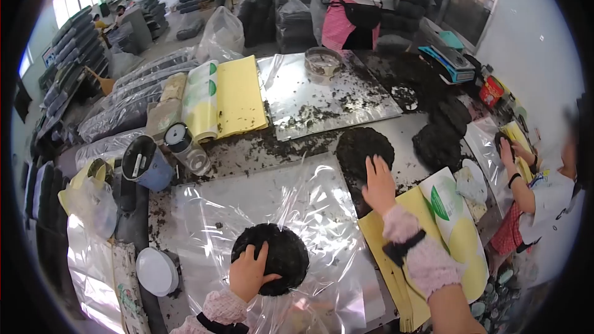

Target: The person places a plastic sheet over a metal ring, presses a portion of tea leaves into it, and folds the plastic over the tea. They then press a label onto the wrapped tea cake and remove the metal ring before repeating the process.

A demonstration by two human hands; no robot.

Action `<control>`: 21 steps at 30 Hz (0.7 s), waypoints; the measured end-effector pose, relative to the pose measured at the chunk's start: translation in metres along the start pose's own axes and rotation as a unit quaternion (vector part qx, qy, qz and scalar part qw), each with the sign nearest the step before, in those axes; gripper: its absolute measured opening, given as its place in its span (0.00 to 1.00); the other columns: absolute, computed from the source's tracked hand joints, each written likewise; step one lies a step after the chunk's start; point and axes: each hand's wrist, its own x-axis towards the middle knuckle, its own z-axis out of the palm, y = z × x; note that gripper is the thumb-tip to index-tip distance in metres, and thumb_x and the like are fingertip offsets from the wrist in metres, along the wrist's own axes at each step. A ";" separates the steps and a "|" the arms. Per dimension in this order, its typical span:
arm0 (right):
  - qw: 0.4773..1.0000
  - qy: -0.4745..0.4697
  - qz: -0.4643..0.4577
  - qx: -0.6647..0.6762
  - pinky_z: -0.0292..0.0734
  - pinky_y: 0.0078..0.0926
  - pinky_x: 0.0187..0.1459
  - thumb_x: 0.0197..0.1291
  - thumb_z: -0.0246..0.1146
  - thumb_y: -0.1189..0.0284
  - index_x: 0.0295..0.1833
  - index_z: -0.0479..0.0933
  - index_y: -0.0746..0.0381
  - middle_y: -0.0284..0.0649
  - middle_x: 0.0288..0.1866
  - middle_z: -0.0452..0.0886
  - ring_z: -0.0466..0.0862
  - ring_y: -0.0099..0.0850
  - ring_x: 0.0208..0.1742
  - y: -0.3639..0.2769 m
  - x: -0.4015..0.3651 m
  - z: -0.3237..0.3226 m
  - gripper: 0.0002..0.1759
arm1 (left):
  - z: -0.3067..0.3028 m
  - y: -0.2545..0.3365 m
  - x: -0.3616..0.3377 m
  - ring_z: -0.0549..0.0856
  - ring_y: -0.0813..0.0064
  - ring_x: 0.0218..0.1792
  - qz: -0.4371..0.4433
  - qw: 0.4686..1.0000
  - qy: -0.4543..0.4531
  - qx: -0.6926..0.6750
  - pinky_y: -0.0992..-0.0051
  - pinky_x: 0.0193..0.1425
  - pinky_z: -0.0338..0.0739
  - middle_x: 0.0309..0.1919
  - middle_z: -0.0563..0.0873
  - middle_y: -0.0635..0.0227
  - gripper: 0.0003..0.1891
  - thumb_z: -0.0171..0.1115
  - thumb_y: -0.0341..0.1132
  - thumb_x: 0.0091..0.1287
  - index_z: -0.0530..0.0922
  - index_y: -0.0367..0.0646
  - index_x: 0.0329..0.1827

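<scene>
Black disc (289,255) beneath left hand (249,273)

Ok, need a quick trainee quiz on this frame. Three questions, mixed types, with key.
1. The left hand rests on a dark disc. What is spread around that disc?
a) yellow paper
b) clear plastic sheet
c) green carpet

2. True or false: both hands are at the same disc.

3. In the picture, which is nearer the left hand: the blue bucket or the round white object?

Key:
1. b
2. False; the right hand is at a second disc, farther from the camera.
3. The round white object.
</scene>
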 end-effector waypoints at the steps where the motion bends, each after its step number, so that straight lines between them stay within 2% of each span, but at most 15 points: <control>1: 0.999 -0.048 -0.006 -0.020 0.77 0.42 0.61 0.59 0.64 0.76 0.67 0.74 0.65 0.51 0.60 0.83 0.82 0.49 0.61 0.014 0.002 0.045 0.29 | -0.002 0.001 0.000 0.84 0.52 0.48 0.004 1.000 0.006 -0.004 0.59 0.51 0.82 0.53 0.77 0.53 0.50 0.76 0.61 0.51 0.70 0.43 0.76; 2: 0.994 -0.100 -0.013 -0.039 0.76 0.44 0.63 0.59 0.62 0.78 0.68 0.73 0.66 0.53 0.64 0.81 0.80 0.51 0.65 0.024 0.001 0.083 0.29 | 0.000 0.001 0.000 0.84 0.54 0.46 0.010 1.000 0.028 -0.004 0.60 0.49 0.83 0.51 0.77 0.54 0.50 0.76 0.60 0.52 0.69 0.44 0.76; 4: 0.958 -0.279 0.060 0.005 0.76 0.46 0.63 0.62 0.57 0.80 0.72 0.70 0.66 0.55 0.63 0.81 0.80 0.52 0.63 0.015 0.039 0.062 0.30 | 0.005 0.000 -0.005 0.84 0.57 0.43 0.022 0.998 0.060 -0.005 0.61 0.45 0.83 0.46 0.76 0.57 0.48 0.76 0.58 0.53 0.69 0.45 0.76; 5: 0.974 -0.174 0.106 0.101 0.75 0.46 0.63 0.64 0.56 0.81 0.72 0.70 0.66 0.55 0.62 0.81 0.80 0.52 0.63 0.008 0.037 0.057 0.29 | -0.011 0.007 -0.010 0.85 0.56 0.46 0.011 0.999 0.038 -0.020 0.62 0.47 0.84 0.48 0.81 0.56 0.41 0.76 0.54 0.57 0.74 0.44 0.72; 6: 0.968 -0.063 0.152 0.191 0.75 0.46 0.63 0.65 0.54 0.81 0.71 0.71 0.67 0.55 0.62 0.81 0.80 0.53 0.62 0.004 0.037 0.043 0.27 | -0.010 0.003 -0.015 0.86 0.55 0.48 0.031 0.994 0.099 -0.037 0.62 0.48 0.84 0.50 0.82 0.55 0.38 0.75 0.52 0.58 0.76 0.43 0.69; 7: 0.962 0.021 0.120 0.244 0.75 0.45 0.62 0.68 0.53 0.79 0.68 0.73 0.68 0.54 0.61 0.82 0.79 0.55 0.62 -0.020 0.041 -0.015 0.23 | -0.009 -0.004 -0.019 0.86 0.54 0.49 0.053 0.984 0.161 -0.056 0.62 0.50 0.84 0.52 0.84 0.55 0.35 0.75 0.50 0.59 0.78 0.42 0.67; 9: 0.964 0.056 -0.030 0.260 0.72 0.52 0.65 0.67 0.55 0.77 0.64 0.77 0.66 0.52 0.61 0.81 0.79 0.54 0.62 -0.070 0.025 -0.087 0.21 | -0.011 -0.019 -0.024 0.86 0.51 0.54 0.063 0.944 0.271 -0.180 0.61 0.57 0.83 0.56 0.87 0.55 0.21 0.72 0.42 0.65 0.83 0.39 0.58; 10: 0.960 0.040 -0.136 0.241 0.70 0.57 0.66 0.65 0.57 0.75 0.64 0.78 0.64 0.50 0.61 0.80 0.79 0.53 0.62 -0.101 0.009 -0.136 0.21 | -0.009 -0.032 -0.030 0.85 0.58 0.61 0.026 0.919 0.267 -0.288 0.63 0.63 0.79 0.61 0.84 0.54 0.23 0.68 0.36 0.70 0.79 0.38 0.66; 11: 0.918 -0.007 -0.204 0.340 0.68 0.57 0.70 0.63 0.58 0.73 0.66 0.78 0.63 0.50 0.63 0.79 0.77 0.51 0.66 -0.124 -0.018 -0.144 0.24 | -0.006 -0.040 -0.027 0.81 0.61 0.66 0.013 0.821 0.296 -0.488 0.63 0.69 0.74 0.66 0.81 0.55 0.24 0.64 0.35 0.73 0.75 0.37 0.70; 12: 0.912 -0.008 -0.247 0.328 0.66 0.54 0.74 0.62 0.59 0.72 0.69 0.76 0.63 0.53 0.67 0.77 0.75 0.51 0.70 -0.153 -0.053 -0.150 0.27 | 0.001 -0.047 -0.019 0.76 0.64 0.71 -0.002 0.682 0.309 -0.663 0.64 0.74 0.69 0.70 0.77 0.56 0.25 0.60 0.34 0.76 0.71 0.37 0.74; 14: 0.887 -0.125 -0.265 0.356 0.64 0.53 0.76 0.63 0.59 0.72 0.72 0.73 0.64 0.55 0.71 0.74 0.73 0.51 0.74 -0.187 -0.102 -0.145 0.30 | 0.032 -0.064 -0.012 0.68 0.64 0.77 -0.008 0.628 0.276 -0.728 0.64 0.81 0.59 0.76 0.71 0.57 0.27 0.54 0.33 0.79 0.64 0.36 0.79; 15: 0.888 -0.146 -0.268 0.345 0.63 0.53 0.76 0.64 0.60 0.68 0.73 0.72 0.64 0.57 0.72 0.73 0.72 0.52 0.75 -0.189 -0.110 -0.143 0.31 | 0.023 -0.054 -0.016 0.69 0.61 0.77 -0.030 0.787 0.246 -0.565 0.63 0.81 0.59 0.75 0.72 0.56 0.27 0.56 0.29 0.76 0.67 0.37 0.77; 16: 0.887 -0.164 -0.273 0.334 0.63 0.53 0.76 0.64 0.61 0.65 0.74 0.70 0.65 0.58 0.73 0.72 0.70 0.53 0.76 -0.189 -0.106 -0.144 0.33 | 0.017 -0.050 -0.019 0.69 0.59 0.77 0.024 0.892 0.266 -0.364 0.64 0.81 0.60 0.75 0.72 0.54 0.29 0.62 0.25 0.70 0.70 0.38 0.76; 19: 0.855 -0.173 -0.197 0.447 0.56 0.56 0.78 0.64 0.64 0.52 0.76 0.68 0.65 0.60 0.77 0.65 0.63 0.55 0.80 -0.193 -0.059 -0.157 0.40 | 0.016 -0.039 -0.019 0.73 0.52 0.71 0.003 0.882 0.310 -0.356 0.61 0.76 0.66 0.68 0.76 0.52 0.29 0.66 0.21 0.63 0.74 0.39 0.69; 21: 0.876 -0.194 -0.233 0.377 0.51 0.58 0.80 0.63 0.63 0.45 0.77 0.66 0.64 0.60 0.80 0.61 0.58 0.55 0.82 -0.213 -0.046 -0.137 0.45 | 0.009 -0.023 -0.012 0.75 0.50 0.67 -0.020 0.892 0.322 -0.317 0.58 0.73 0.69 0.63 0.78 0.52 0.26 0.65 0.19 0.60 0.76 0.38 0.64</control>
